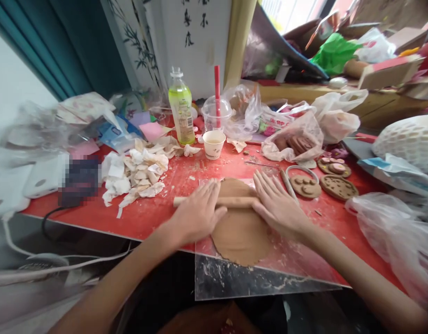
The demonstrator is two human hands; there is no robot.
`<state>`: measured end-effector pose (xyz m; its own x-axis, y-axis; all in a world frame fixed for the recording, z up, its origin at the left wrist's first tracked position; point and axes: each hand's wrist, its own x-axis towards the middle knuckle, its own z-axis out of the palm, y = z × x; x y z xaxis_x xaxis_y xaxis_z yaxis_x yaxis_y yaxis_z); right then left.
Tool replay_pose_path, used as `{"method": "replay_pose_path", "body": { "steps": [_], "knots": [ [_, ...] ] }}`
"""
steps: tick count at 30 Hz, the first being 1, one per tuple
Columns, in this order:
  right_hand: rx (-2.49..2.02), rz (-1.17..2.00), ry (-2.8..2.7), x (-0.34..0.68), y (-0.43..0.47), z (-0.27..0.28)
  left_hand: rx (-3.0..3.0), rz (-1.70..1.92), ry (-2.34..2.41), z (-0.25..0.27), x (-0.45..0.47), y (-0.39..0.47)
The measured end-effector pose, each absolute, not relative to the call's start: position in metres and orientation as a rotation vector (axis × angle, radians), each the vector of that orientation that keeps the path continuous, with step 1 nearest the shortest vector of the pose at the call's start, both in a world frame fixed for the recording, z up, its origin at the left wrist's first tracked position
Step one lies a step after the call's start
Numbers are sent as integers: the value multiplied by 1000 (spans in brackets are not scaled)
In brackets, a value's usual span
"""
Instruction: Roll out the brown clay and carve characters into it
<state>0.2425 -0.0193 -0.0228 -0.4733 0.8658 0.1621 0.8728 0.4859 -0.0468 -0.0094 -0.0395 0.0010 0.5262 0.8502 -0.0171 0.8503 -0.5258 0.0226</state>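
Note:
A wooden rolling pin (235, 202) lies crosswise on a flat brown sheet of clay (242, 236). The clay rests on a clear plastic board (231, 283) that juts past the table's front edge. My left hand (200, 211) lies flat over the pin's left part, fingers stretched forward. On the pin's right end rests the palm side of my right hand (278, 204), its fingers also straight and pointing away. Neither hand wraps round the pin. Just right of my right hand are a thin stick-like tool (288, 185), a ring (302, 168) and a decorated clay disc (305, 186).
Crumpled paper scraps (140, 174) pile up at left on the red table (158, 220). Behind the clay stand a paper cup (214, 144), a green drink bottle (181, 109) and a plastic cup with a red straw (217, 97). More clay discs (338, 187) and plastic bags (384, 227) lie right.

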Motion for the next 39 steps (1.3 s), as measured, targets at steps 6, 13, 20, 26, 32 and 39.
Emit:
{"method": "replay_pose_path", "body": {
  "steps": [6, 13, 20, 26, 32, 39],
  "knots": [
    [-1247, -205, -2682, 262, -82, -27, 2824, 50, 1275, 5, -19, -97],
    [-1707, -7, -2554, 226, 40, -13, 2643, 38, 1659, -5, -5, 21],
    [-1169, -255, -2659, 258, -60, -29, 2836, 199, 1439, -4, -22, -80],
    [-1326, -50, -2688, 247, 12, -20, 2660, 44, 1574, -4, -22, -8],
    [-1355, 52, -2686, 240, 39, -14, 2626, 25, 1633, -4, -20, 6],
    [-1143, -129, -2725, 258, -40, -22, 2850, 140, 1526, -8, -23, -62]
  ]
}}
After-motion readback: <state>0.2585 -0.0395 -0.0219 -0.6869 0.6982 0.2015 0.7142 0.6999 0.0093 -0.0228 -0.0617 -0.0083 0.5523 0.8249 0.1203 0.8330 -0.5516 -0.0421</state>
